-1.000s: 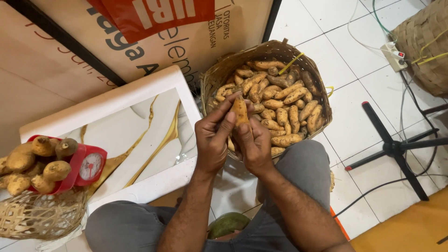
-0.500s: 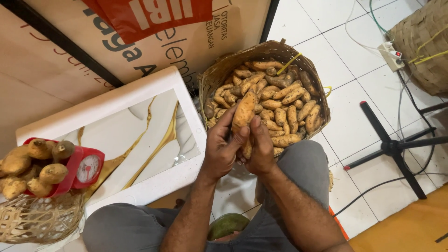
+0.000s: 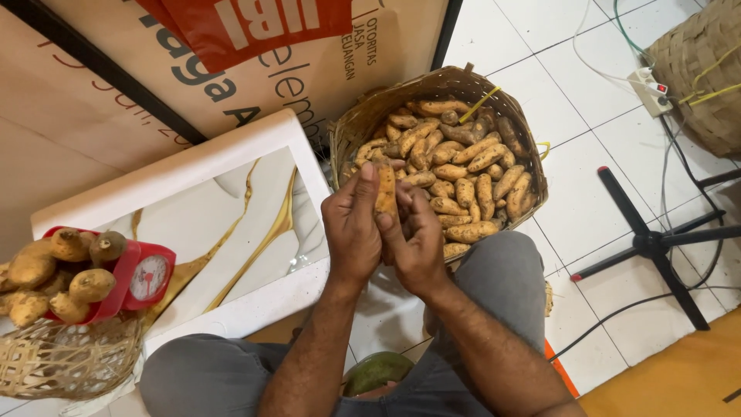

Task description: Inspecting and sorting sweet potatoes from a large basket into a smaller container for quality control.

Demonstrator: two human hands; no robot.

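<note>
Head view: both hands [image 3: 386, 232] clasp an upright sweet potato [image 3: 385, 193].

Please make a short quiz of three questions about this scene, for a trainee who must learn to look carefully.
1. True or false: both hands hold one sweet potato together.
2. What sits on the red scale? A) bananas B) sweet potatoes C) eggs
3. Fill in: the woven basket of sweet potatoes stands on the ____ floor.

Key:
1. True: left hand and right hand close around it.
2. B
3. White tiled
</note>
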